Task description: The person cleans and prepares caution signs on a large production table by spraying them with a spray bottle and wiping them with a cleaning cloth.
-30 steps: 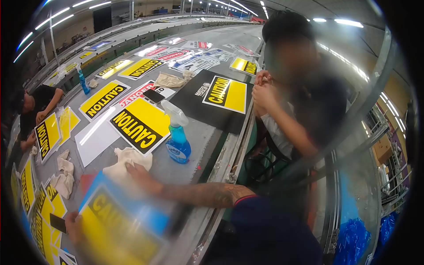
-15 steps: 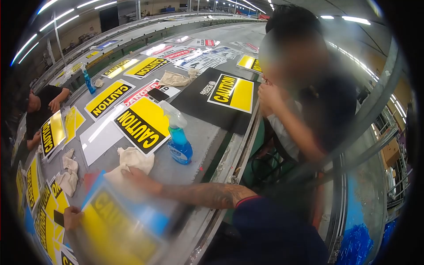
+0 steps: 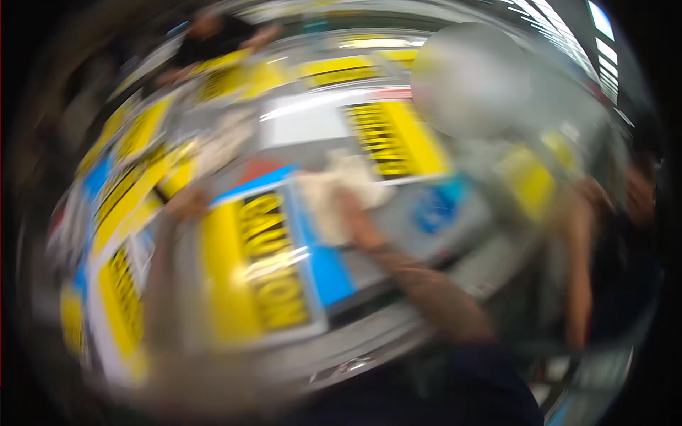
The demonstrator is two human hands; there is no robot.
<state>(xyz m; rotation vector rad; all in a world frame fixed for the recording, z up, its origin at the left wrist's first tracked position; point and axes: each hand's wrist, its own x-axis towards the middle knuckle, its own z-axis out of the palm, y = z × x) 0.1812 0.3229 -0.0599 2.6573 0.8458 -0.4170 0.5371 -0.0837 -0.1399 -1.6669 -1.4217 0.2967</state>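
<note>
The whole head view is smeared by motion. My right hand [image 3: 354, 216] lies on a crumpled off-white cloth [image 3: 321, 199], its fingers closed down over it. Left of that cloth, a yellow-and-black CAUTION sign [image 3: 231, 273] lies in front of me over a bright blue sheet [image 3: 328, 273]. My left hand [image 3: 186, 202] is by the upper left corner of this sign, with a small dark patch beside its fingers; blur hides what they hold. A second CAUTION sign [image 3: 419, 138] lies beyond the cloth, with a blue spray bottle [image 3: 435, 206] to its right.
Several yellow signs [image 3: 117, 202] overlap on the left. Another pale cloth [image 3: 224, 138] and a white sheet [image 3: 305, 124] lie farther back. A person in dark clothes [image 3: 209, 39] is across the table; another person's arm [image 3: 579, 263] shows at right.
My view has swung left and down, shifting the scene to the right. The CAUTION sign by my hands has turned and now shows flatter; my right hand stays on the cloth.
</note>
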